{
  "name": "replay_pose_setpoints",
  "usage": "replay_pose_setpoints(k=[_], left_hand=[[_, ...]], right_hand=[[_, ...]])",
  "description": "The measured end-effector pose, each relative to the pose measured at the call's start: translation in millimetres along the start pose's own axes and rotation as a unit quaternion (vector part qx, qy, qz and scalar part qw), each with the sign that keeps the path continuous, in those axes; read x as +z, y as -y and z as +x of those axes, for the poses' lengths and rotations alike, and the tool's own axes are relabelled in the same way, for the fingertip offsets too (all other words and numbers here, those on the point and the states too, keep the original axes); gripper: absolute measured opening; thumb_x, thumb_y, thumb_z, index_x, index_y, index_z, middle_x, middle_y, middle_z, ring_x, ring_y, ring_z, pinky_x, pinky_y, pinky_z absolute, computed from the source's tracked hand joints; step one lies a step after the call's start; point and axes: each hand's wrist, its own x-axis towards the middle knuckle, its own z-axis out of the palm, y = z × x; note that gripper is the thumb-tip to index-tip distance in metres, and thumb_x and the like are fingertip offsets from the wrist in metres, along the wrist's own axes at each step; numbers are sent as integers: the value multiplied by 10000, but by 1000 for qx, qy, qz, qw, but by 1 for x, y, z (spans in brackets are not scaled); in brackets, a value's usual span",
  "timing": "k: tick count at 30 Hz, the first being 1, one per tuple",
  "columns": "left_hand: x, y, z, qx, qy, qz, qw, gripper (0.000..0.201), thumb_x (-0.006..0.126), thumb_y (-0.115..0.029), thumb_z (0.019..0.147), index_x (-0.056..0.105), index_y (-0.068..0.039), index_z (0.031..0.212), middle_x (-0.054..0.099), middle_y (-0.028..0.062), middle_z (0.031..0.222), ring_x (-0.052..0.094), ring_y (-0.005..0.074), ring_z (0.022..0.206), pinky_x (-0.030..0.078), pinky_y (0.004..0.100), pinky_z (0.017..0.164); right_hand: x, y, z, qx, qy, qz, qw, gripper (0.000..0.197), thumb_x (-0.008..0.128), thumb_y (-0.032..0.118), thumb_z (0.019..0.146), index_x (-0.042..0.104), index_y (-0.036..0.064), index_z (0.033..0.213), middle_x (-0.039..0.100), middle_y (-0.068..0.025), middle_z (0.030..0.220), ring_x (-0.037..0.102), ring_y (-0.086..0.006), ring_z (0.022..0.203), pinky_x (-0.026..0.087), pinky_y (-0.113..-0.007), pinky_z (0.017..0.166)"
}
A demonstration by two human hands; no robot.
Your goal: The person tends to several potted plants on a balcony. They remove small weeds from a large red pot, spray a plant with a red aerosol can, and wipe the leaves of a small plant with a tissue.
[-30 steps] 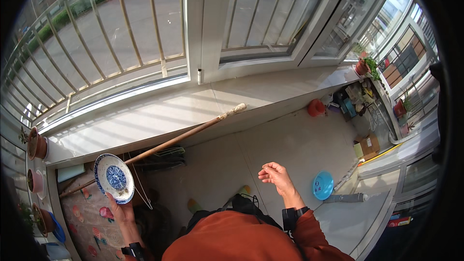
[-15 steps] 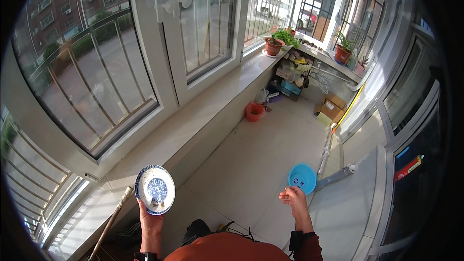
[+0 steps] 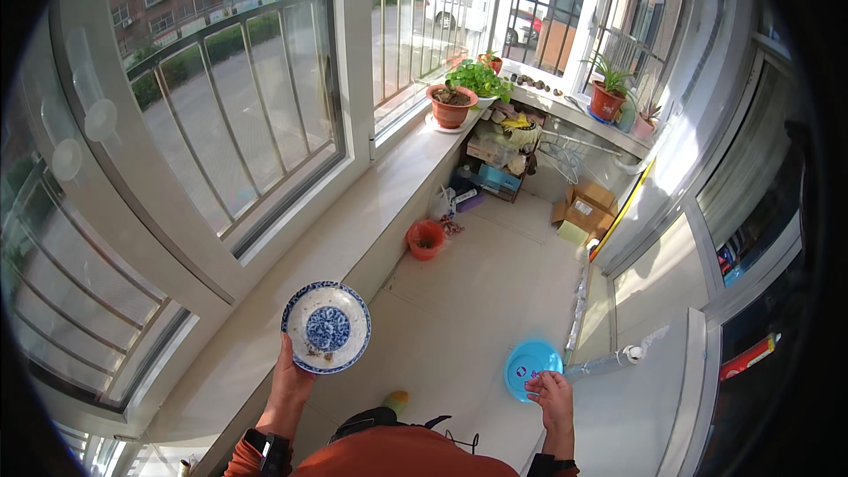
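Note:
My left hand [image 3: 291, 383] grips a white plate with a blue pattern [image 3: 328, 328] by its near left edge. The plate is tilted so its inner face shows, with small dark bits lying near its lower edge. My right hand [image 3: 555, 399] is raised on the right, apart from the plate, its fingertips pinched together. Whatever they may hold is too small to make out. Behind that hand, lower down, is a light blue plastic basin [image 3: 523, 355] on the floor, partly covered by the fingers.
A tiled sill [image 3: 305, 252] runs along the left windows to a potted plant [image 3: 451, 107]. On the floor stand a red bucket [image 3: 426, 239] and an open cardboard box [image 3: 586, 208]. A grey pipe [image 3: 605, 362] juts out near the basin. Another potted plant [image 3: 608, 99] sits far right.
The view has shifted forward along the sill, bringing the bucket and plants closer. My left hand has carried the plate slightly rightward in view. My right hand remains pinched, a little lower in view.

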Motion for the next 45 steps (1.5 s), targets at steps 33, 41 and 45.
replay_pose_setpoints(k=[33,41,45], left_hand=[[495,356,521,-218,79,29,972,550,388,-496,989,443,-82,1346,566,58,1280,573,179,1140,491,374,957],[608,421,613,-301,160,62,938,578,359,-556,974,435,-135,1363,557,25,1303,551,165,1172,448,373,1006],[629,450,619,-303,105,66,945,578,359,-545,979,445,-107,1347,580,42,1266,584,165,1117,470,368,978]], right_hand=[[-265,268,486,-43,-213,103,971,206,560,248,952,562,57,1028,637,-76,874,632,-171,769,525,-285,655],[-289,319,536,6,-230,94,969,268,573,269,941,589,10,1008,616,-90,817,558,-126,639,449,-202,582],[-326,342,576,-26,-212,75,974,270,584,277,933,597,18,1011,618,-93,862,582,-159,724,475,-255,642]])
